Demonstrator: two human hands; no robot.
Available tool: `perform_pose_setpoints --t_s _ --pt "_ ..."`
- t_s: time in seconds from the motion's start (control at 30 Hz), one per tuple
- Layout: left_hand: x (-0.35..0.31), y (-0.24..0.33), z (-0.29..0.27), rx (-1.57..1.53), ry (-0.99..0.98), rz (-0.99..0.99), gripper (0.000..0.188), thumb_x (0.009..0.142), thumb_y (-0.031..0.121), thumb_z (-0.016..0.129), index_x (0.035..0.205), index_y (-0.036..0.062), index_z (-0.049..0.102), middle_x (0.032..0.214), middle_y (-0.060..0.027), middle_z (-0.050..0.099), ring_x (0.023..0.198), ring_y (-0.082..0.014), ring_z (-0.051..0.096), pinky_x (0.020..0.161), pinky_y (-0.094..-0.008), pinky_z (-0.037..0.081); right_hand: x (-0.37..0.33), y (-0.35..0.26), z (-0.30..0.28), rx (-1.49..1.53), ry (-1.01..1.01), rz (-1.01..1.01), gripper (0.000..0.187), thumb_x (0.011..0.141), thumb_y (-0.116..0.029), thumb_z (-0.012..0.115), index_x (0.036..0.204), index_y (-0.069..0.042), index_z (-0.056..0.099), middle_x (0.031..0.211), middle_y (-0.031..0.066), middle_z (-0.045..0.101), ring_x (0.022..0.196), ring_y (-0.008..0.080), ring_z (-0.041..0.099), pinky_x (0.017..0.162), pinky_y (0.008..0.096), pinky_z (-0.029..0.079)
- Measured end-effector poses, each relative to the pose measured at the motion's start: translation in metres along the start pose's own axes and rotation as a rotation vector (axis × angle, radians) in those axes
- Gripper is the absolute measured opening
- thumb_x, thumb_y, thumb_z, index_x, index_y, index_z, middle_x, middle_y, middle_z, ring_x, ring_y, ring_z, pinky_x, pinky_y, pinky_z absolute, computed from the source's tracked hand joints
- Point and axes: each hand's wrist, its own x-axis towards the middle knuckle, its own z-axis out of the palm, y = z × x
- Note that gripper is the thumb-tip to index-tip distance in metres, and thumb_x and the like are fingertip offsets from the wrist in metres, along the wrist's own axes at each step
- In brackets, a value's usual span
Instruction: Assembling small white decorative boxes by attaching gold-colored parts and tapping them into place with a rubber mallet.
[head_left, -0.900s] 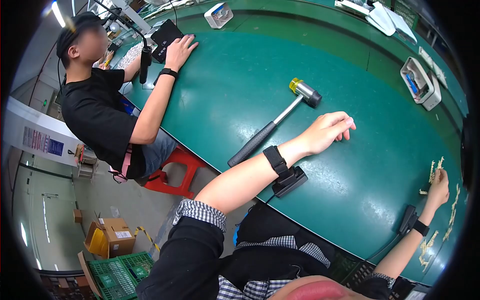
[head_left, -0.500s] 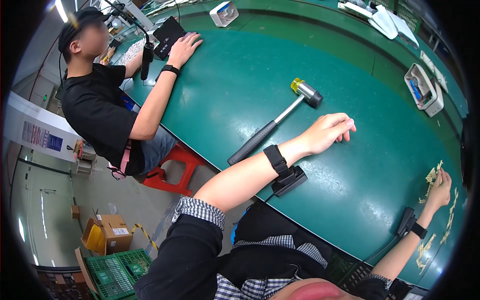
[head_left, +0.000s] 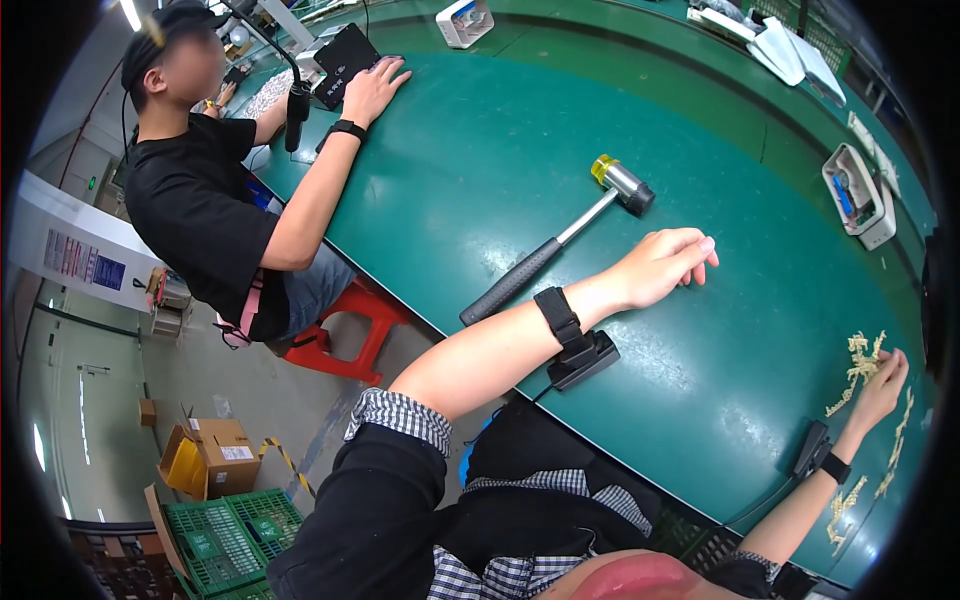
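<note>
Cream cluster (head_left: pixel 861 368) lies just left of right hand (head_left: pixel 878 396); can't tell if pinched. Left hand (head_left: pixel 664 270) loosely curled, beside mallet (head_left: pixel 545 253).

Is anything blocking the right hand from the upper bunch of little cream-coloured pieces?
Nothing visible is: the right hand is right at the upper cream-coloured pieces. The mallet lies well to the left, out of that path.

Green table (head_left: pixel 480 130), pale-yellow pieces (head_left: pixel 862 365), yellow-silver-black mallet (head_left: pixel 543 254), checked cuff (head_left: pixel 402 416), red stool (head_left: pixel 374 304)
</note>
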Motion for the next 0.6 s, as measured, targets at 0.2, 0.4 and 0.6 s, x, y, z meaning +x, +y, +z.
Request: perform_pose_setpoints --t_s 0.2,0.4,0.6 --pt "0.001 0.001 0.001 -0.003 -0.002 0.008 0.041 0.095 0.038 0.040 0.092 0.0026 0.061 0.072 -0.0046 0.060 0.067 -0.0111 0.051 0.061 -0.0270 0.043 0.004 0.013 -0.001 -0.021 0.046 -0.007 0.034 0.097 -0.032 0.042 0.113 -0.005 0.054 0.097 0.0053 0.067 0.088 0.0160 0.062 0.077 0.0278 0.046" --pt "-0.001 0.002 -0.001 0.022 0.000 0.007 0.041 0.095 0.037 0.040 0.092 0.0024 0.060 0.073 -0.0044 0.060 0.066 -0.0108 0.051 0.061 -0.0268 0.044 -0.006 -0.018 -0.002 -0.132 -0.007 0.017 0.037 0.096 -0.037 0.043 0.113 -0.007 0.057 0.100 0.0070 0.066 0.092 0.0181 0.062 0.081 0.0290 0.045" --pt "-0.001 0.006 0.000 0.003 -0.020 -0.012 0.039 0.096 0.035 0.039 0.093 0.0025 0.060 0.074 -0.0036 0.059 0.068 -0.0105 0.050 0.064 -0.0257 0.043 0.001 0.004 0.000 -0.118 0.030 -0.053 0.037 0.095 -0.036 0.046 0.116 -0.008 0.057 0.102 0.0082 0.066 0.096 0.0190 0.062 0.084 0.0287 0.045"
